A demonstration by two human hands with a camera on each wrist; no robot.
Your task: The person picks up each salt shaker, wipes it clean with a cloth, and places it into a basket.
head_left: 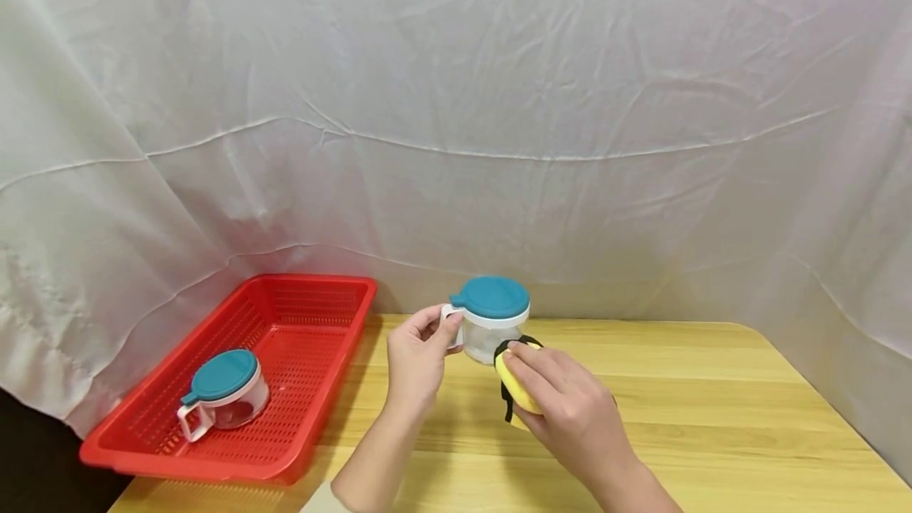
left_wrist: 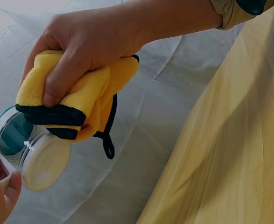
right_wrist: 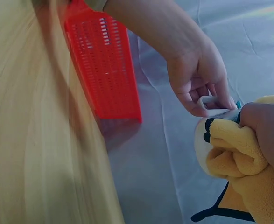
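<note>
A clear jar (head_left: 479,345) with a teal lid (head_left: 493,297) and a white handle is raised above the table. My left hand (head_left: 416,360) grips it by the handle (right_wrist: 212,105). In my right hand (head_left: 573,410) is a bunched yellow cloth (left_wrist: 78,95) with black edging and a small black hanging loop. The cloth lies against the jar's side and hides part of it in all views. Seen from the left wrist, the thumb of the right hand (left_wrist: 97,39) presses into the folds, and the jar's round base (left_wrist: 46,163) tilts toward the camera.
At the left, a red perforated basket (head_left: 342,362) stands on the wooden table (head_left: 684,418). Inside it sits a second handled jar (head_left: 233,410) with a teal lid. Pale fabric (head_left: 499,204) hangs behind the table and along its sides.
</note>
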